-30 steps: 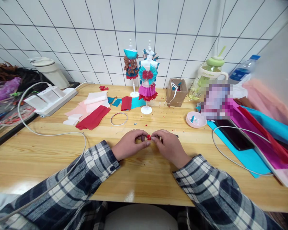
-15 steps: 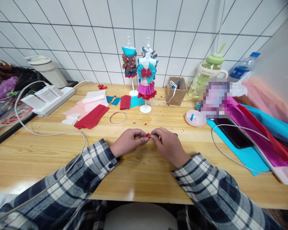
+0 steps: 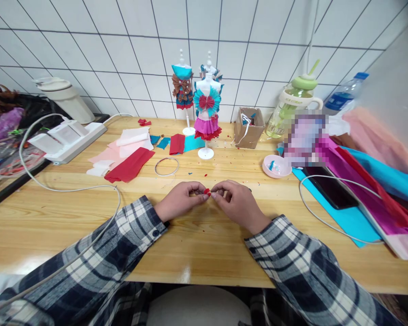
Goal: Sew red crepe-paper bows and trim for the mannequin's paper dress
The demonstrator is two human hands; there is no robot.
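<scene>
A small crumpled piece of red crepe paper is pinched between the fingertips of my left hand, above the middle of the table. My right hand is closed in a pinch at the paper's right edge, its thumb and forefinger almost meeting the left fingertips. Beyond my hands stands a white mini mannequin dressed in a teal pleated bow with a red centre and a magenta skirt with a red hem. Another dressed mannequin, in teal and brown bows, is behind it to the left; a third is partly hidden.
A red paper strip, pink sheets and a wire coil lie left of centre. A pink bowl, cardboard box, phone and coloured paper are at right. A cable crosses my left sleeve.
Both hands have shifted very slightly, still close together. The red piece has turned a little and shows more between the fingertips. Everything on the table stays in place.
</scene>
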